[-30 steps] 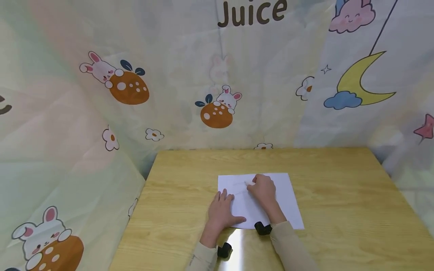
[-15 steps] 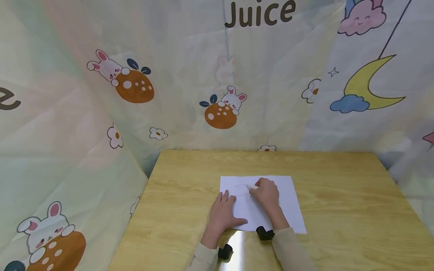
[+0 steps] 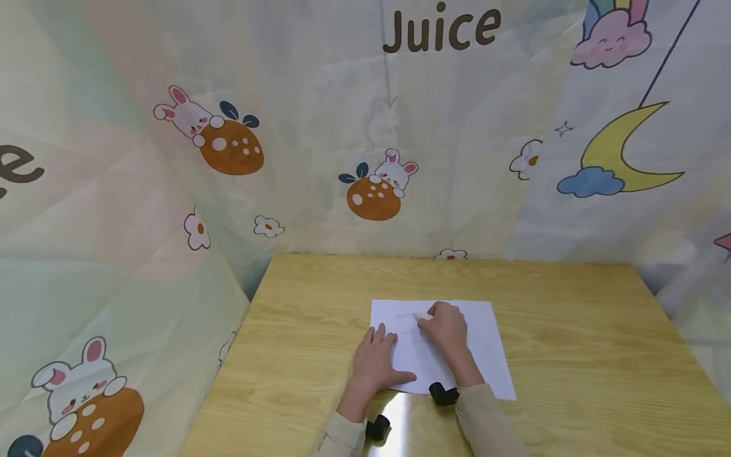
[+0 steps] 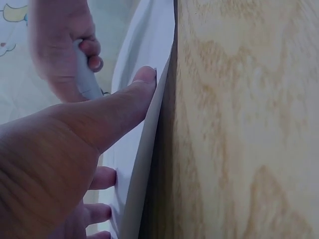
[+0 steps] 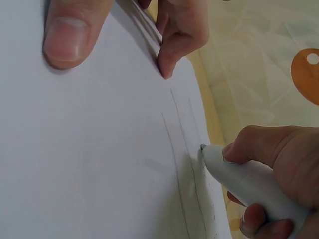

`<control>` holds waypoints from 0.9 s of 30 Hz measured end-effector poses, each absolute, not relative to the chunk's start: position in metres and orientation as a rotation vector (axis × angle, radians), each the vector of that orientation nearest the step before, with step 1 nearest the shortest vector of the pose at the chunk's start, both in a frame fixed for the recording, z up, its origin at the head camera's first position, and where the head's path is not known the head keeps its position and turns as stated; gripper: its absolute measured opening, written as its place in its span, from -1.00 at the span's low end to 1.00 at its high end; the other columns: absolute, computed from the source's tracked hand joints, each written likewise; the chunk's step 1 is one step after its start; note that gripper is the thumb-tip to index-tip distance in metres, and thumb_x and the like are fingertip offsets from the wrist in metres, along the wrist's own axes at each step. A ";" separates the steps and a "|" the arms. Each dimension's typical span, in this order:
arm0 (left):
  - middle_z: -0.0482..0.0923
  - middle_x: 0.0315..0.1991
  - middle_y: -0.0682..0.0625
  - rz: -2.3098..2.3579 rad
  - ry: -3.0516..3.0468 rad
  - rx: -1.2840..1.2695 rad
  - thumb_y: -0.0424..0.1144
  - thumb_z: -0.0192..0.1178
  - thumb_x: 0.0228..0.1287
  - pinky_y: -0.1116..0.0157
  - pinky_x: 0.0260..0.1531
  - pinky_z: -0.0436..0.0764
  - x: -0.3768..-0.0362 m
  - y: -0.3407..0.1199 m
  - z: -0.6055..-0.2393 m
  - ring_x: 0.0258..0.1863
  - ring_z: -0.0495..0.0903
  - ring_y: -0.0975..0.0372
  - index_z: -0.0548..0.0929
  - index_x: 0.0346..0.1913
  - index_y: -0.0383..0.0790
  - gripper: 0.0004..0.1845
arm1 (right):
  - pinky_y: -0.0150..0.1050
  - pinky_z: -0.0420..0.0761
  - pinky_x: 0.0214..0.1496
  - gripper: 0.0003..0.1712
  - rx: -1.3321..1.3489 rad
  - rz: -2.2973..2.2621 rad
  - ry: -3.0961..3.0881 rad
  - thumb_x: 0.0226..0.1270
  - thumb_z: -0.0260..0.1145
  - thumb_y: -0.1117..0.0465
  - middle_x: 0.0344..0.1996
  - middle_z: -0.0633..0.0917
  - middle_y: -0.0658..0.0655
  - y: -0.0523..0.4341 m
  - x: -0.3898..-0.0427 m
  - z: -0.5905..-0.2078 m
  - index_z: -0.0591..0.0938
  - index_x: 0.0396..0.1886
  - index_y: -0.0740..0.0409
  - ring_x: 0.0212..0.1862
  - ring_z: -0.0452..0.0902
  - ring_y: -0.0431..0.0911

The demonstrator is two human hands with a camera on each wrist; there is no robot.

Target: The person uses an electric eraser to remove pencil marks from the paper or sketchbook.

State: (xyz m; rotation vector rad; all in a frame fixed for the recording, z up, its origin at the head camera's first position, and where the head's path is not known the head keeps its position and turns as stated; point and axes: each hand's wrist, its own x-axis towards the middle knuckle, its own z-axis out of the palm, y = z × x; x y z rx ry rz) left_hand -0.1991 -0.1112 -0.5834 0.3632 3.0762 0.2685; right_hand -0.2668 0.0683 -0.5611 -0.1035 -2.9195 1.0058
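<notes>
The right hand (image 3: pixel 447 329) grips a white pen (image 5: pixel 244 180), its tip touching the sheet of paper (image 3: pixel 485 346) beside faint pencil-thin lines (image 5: pixel 182 164). The left hand (image 3: pixel 374 363) lies flat, fingers straight, pressing the sheet's left near edge onto the wooden table (image 3: pixel 582 355).

Light's soft and even in the head view, pretty bright overall, with no hard shadows on the table (image 3: pixel 571 355). There's one strong white glare patch on the wood right at the near edge between the two sleeves. Straight lines bow toward the edges, classic wide-angle warp, and the backdrop (image 3: pixel 171 222) looks washed out and low contrast. The left wrist view is much dimmer with a bluish cast, everything close up and soft. The right wrist view is brighter; the pen (image 5: pixel 249 181) tip is reasonably sharp and throws a faint shadow on the paper (image 5: pixel 99 159).
</notes>
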 end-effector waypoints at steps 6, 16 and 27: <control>0.29 0.37 -0.22 0.275 3.070 0.352 0.49 0.34 -0.24 0.04 0.26 0.35 -0.198 -0.112 -0.583 0.36 0.21 -0.13 0.51 0.24 -0.11 0.01 | -0.04 0.60 -0.45 -0.72 -0.137 1.001 -2.923 -0.08 0.46 0.17 -0.47 0.70 0.17 0.070 -0.265 -0.563 0.69 -0.41 0.28 -0.48 0.58 0.01; 0.30 0.36 -0.22 0.273 3.079 0.363 0.51 0.33 -0.25 0.07 0.25 0.36 -0.198 -0.110 -0.584 0.36 0.22 -0.13 0.52 0.24 -0.11 0.01 | -0.05 0.59 -0.47 -0.73 -0.126 0.968 -2.944 -0.11 0.45 0.17 -0.50 0.69 0.17 0.069 -0.266 -0.556 0.68 -0.43 0.28 -0.49 0.57 0.03; 0.30 0.36 -0.21 0.309 3.100 0.351 0.50 0.35 -0.27 0.04 0.25 0.35 -0.198 -0.112 -0.590 0.35 0.23 -0.13 0.53 0.21 -0.11 0.00 | -0.06 0.59 -0.51 -0.74 -0.062 0.948 -2.937 -0.08 0.45 0.18 -0.55 0.68 0.15 0.064 -0.265 -0.560 0.68 -0.44 0.29 -0.53 0.56 0.01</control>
